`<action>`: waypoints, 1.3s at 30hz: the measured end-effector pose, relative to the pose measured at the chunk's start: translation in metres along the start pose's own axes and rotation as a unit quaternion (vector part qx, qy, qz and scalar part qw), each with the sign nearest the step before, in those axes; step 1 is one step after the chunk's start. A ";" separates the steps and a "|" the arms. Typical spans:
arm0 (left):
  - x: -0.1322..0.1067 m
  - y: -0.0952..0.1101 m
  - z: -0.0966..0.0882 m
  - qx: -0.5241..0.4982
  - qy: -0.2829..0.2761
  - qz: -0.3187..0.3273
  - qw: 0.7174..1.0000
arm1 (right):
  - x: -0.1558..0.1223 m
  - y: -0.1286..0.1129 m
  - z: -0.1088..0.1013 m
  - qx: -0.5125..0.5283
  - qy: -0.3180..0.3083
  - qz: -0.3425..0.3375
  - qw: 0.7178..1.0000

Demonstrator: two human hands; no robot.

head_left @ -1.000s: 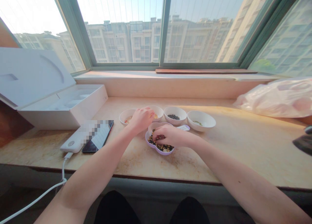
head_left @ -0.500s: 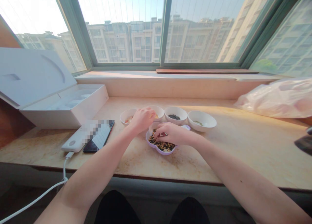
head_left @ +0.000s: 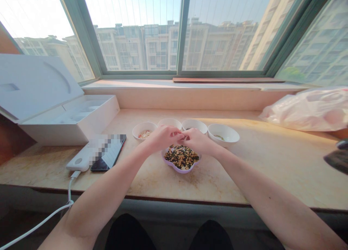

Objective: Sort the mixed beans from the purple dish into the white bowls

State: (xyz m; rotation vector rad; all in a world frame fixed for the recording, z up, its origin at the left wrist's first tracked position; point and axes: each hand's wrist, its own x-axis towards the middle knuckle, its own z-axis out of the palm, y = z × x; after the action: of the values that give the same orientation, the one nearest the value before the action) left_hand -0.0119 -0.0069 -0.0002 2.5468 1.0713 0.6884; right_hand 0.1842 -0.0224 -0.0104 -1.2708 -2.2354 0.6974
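Note:
A lilac flower-shaped dish point(head_left: 179, 167) full of mixed dark and yellow beans sits on the stone sill in front of me. Both hands hover over its far edge, fingertips nearly meeting. My left hand point(head_left: 162, 137) is curled in a pinch, and so is my right hand point(head_left: 198, 140); what they pinch is too small to see. Behind them stands a row of small white bowls: one with pale and reddish bits point(head_left: 144, 129), one point(head_left: 170, 122) and another point(head_left: 194, 124) partly hidden by my hands, and one with a few green bits point(head_left: 223, 133).
A phone point(head_left: 108, 157) and a white power bank point(head_left: 81, 158) with a cable lie at the left. An open white box point(head_left: 67, 116) stands behind them. A plastic bag point(head_left: 310, 110) lies at the right, a dark object point(head_left: 337, 159) at the right edge.
My right hand lifted out of the lilac dish and moved back and right, uncovering the beans. My left hand came off the white bowl and moved right to meet it.

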 end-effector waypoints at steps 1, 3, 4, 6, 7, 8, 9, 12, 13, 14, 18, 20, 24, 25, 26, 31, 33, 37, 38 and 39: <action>-0.001 0.001 0.001 -0.014 -0.006 -0.010 1.000 | 0.000 0.001 0.000 0.003 0.005 0.004 1.000; -0.001 0.002 0.003 -0.043 -0.009 -0.030 0.999 | 0.001 0.003 0.000 0.004 0.010 0.008 1.000; -0.002 0.002 0.004 -0.058 -0.010 -0.038 0.998 | 0.001 0.003 0.001 0.000 0.009 0.008 1.000; -0.002 0.000 0.006 -0.083 -0.015 -0.053 0.995 | 0.000 0.002 0.002 -0.010 0.006 0.003 1.000; -0.002 0.000 0.006 -0.092 -0.020 -0.059 0.994 | -0.001 0.000 0.002 -0.018 0.004 0.000 1.000; -0.002 -0.001 0.006 -0.095 -0.027 -0.065 0.993 | -0.001 -0.002 0.003 -0.027 -0.001 -0.003 1.000; -0.003 0.000 0.005 -0.093 -0.036 -0.069 0.993 | -0.002 -0.004 0.004 -0.039 -0.006 -0.005 0.999; -0.006 0.005 0.001 -0.070 -0.069 -0.080 0.992 | -0.003 -0.008 0.007 -0.102 -0.025 -0.012 0.994; -0.006 0.007 0.000 -0.060 -0.078 -0.084 0.992 | -0.003 -0.010 0.008 -0.124 -0.032 -0.017 0.992; -0.007 0.010 -0.001 -0.050 -0.085 -0.088 0.991 | -0.004 -0.010 0.009 -0.142 -0.038 -0.023 0.989; -0.008 0.016 -0.001 -0.016 -0.100 -0.094 0.990 | -0.005 -0.014 0.011 -0.166 -0.048 -0.019 0.985; -0.008 0.017 0.000 -0.003 -0.093 -0.085 0.992 | -0.005 -0.017 0.011 -0.166 -0.039 -0.005 0.985; -0.007 0.014 0.001 -0.013 -0.067 -0.063 0.996 | -0.006 -0.022 0.007 -0.165 -0.020 0.014 0.986; -0.007 0.012 0.000 -0.026 -0.058 -0.058 0.996 | -0.007 -0.022 0.005 -0.159 -0.018 0.018 0.987; -0.006 0.009 -0.001 -0.037 -0.045 -0.055 0.997 | -0.007 -0.022 0.003 -0.153 -0.018 0.020 0.988; 0.002 -0.015 -0.004 -0.011 0.056 -0.061 0.997 | -0.010 -0.021 -0.002 -0.137 -0.048 0.018 0.989; 0.007 -0.026 -0.003 0.012 0.087 -0.066 0.994 | -0.011 -0.022 -0.001 -0.134 -0.074 0.006 0.988; 0.013 -0.038 -0.002 0.067 0.082 -0.073 0.992 | -0.009 -0.021 0.002 -0.104 -0.118 -0.044 0.986; 0.013 -0.039 -0.001 0.081 0.074 -0.075 0.991 | -0.008 -0.020 0.003 -0.098 -0.122 -0.054 0.986; 0.013 -0.040 -0.002 0.094 0.066 -0.075 0.991 | -0.008 -0.018 0.004 -0.093 -0.123 -0.062 0.986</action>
State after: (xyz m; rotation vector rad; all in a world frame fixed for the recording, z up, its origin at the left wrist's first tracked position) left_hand -0.0283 0.0301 -0.0123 2.5687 1.4175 0.7560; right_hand 0.1736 -0.0378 -0.0031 -1.1690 -2.6089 0.6398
